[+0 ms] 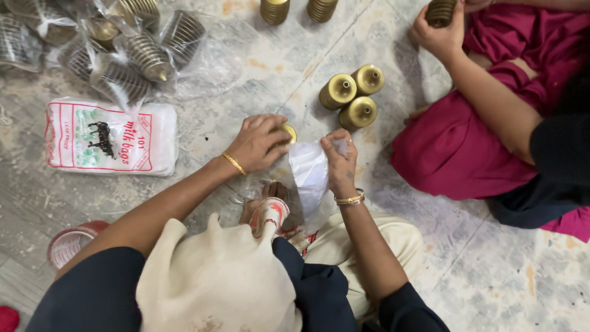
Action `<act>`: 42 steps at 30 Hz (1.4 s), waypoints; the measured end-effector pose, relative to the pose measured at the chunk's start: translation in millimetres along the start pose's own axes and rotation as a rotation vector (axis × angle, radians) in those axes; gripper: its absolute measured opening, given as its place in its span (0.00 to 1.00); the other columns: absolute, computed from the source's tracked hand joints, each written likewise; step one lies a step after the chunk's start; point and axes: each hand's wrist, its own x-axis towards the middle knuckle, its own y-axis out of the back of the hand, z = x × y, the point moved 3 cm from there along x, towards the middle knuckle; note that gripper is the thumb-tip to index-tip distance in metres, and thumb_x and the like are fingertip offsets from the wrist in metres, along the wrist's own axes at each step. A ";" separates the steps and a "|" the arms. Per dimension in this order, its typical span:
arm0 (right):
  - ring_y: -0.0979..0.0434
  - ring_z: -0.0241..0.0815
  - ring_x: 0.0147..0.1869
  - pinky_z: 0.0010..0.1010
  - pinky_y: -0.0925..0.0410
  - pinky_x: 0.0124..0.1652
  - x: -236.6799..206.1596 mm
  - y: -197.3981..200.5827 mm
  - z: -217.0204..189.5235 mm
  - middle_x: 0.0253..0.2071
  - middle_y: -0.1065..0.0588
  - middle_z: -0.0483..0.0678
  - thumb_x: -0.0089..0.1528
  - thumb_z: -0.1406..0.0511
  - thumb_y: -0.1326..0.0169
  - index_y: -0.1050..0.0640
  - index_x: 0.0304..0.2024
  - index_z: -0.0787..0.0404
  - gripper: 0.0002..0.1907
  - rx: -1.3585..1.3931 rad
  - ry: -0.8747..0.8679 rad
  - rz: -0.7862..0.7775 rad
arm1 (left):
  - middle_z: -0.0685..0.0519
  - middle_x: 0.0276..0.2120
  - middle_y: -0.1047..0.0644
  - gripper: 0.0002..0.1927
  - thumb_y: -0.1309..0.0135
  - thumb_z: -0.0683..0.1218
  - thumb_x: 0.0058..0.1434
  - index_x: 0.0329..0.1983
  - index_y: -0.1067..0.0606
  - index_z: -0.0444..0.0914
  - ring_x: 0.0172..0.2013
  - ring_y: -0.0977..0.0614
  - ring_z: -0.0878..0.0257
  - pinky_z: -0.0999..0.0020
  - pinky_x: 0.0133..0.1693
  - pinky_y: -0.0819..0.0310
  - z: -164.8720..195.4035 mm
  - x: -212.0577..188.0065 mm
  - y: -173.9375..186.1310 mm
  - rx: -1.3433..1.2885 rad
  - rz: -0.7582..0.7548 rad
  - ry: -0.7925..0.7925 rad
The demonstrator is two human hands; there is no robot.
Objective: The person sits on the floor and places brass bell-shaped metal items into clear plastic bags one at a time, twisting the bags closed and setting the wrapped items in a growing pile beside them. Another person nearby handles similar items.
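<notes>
My left hand (257, 142) grips a gold ribbed spool (287, 133), mostly hidden under my fingers, at the mouth of a clear plastic bag (309, 175). My right hand (340, 163) pinches the bag's upper edge and holds it up. Both wrists wear gold bangles. The bag hangs over my foot (268, 209) and lap. Three loose gold spools (351, 95) lie together on the floor just beyond my hands.
A white printed pack of bags (110, 136) lies at left. Several bagged spools (132, 52) are piled at top left. A tape roll (69, 244) sits at lower left. Another person in pink (485, 123) sits at right, a hand (437, 34) on a spool (440, 12).
</notes>
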 end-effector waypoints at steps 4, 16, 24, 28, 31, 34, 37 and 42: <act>0.28 0.32 0.47 0.24 0.33 0.50 1.9 -17.6 5.8 0.42 0.26 0.43 0.62 0.75 0.41 0.27 0.39 0.59 0.09 0.107 0.074 -0.017 | 0.47 0.46 0.23 0.12 0.42 0.50 0.65 0.47 0.22 0.39 0.49 0.23 0.50 0.54 0.52 0.31 -3.5 16.3 3.7 -0.278 0.114 0.101; 0.34 0.27 0.38 0.21 0.38 0.39 8.5 -28.1 49.4 0.34 0.29 0.38 0.71 0.64 0.46 0.26 0.40 0.60 0.07 -0.040 0.093 0.022 | 0.45 0.37 0.28 0.11 0.42 0.45 0.63 0.39 0.30 0.34 0.41 0.25 0.48 0.56 0.43 0.29 17.5 15.1 -23.3 -0.514 0.177 0.086; 0.39 0.26 0.38 0.20 0.41 0.39 2.3 -25.4 43.9 0.34 0.34 0.36 0.72 0.59 0.49 0.29 0.39 0.59 0.12 -0.017 0.090 0.097 | 0.50 0.38 0.26 0.06 0.45 0.44 0.68 0.40 0.28 0.36 0.43 0.25 0.55 0.62 0.49 0.29 25.1 14.5 -38.1 -0.702 0.172 0.153; 0.39 0.27 0.39 0.20 0.41 0.41 -2.3 -22.9 32.8 0.34 0.35 0.37 0.74 0.53 0.54 0.30 0.38 0.58 0.17 -0.204 0.093 0.093 | 0.51 0.39 0.25 0.09 0.41 0.46 0.67 0.42 0.28 0.37 0.44 0.25 0.60 0.67 0.51 0.28 20.7 12.7 -59.5 -1.098 0.106 0.401; 0.42 0.28 0.40 0.21 0.42 0.42 -1.0 -23.4 27.0 0.35 0.37 0.38 0.74 0.52 0.54 0.31 0.39 0.58 0.18 -0.137 0.097 0.065 | 0.53 0.41 0.27 0.13 0.39 0.46 0.65 0.45 0.28 0.36 0.46 0.27 0.65 0.70 0.51 0.30 22.7 12.6 -63.9 -1.166 0.150 0.411; 0.43 0.28 0.40 0.21 0.42 0.43 0.4 -25.9 23.3 0.35 0.39 0.38 0.75 0.51 0.54 0.33 0.39 0.58 0.19 -0.097 0.120 0.029 | 0.50 0.44 0.26 0.13 0.37 0.45 0.62 0.45 0.25 0.34 0.48 0.26 0.62 0.69 0.51 0.32 28.4 13.4 -56.8 -0.610 0.243 0.169; 0.41 0.28 0.41 0.21 0.41 0.43 0.1 -28.6 21.9 0.36 0.37 0.38 0.74 0.52 0.53 0.32 0.41 0.58 0.18 -0.031 0.102 -0.018 | 0.52 0.45 0.24 0.07 0.41 0.45 0.68 0.43 0.24 0.36 0.50 0.26 0.62 0.68 0.57 0.34 30.4 14.7 -58.0 -0.645 0.246 0.071; 0.37 0.28 0.36 0.21 0.38 0.36 2.8 -19.1 26.9 0.32 0.34 0.38 0.71 0.51 0.54 0.28 0.38 0.59 0.19 0.030 -0.059 0.050 | 0.55 0.31 0.24 0.08 0.44 0.46 0.69 0.40 0.28 0.37 0.29 0.24 0.70 0.75 0.33 0.30 17.0 12.7 -75.5 -1.609 0.015 0.485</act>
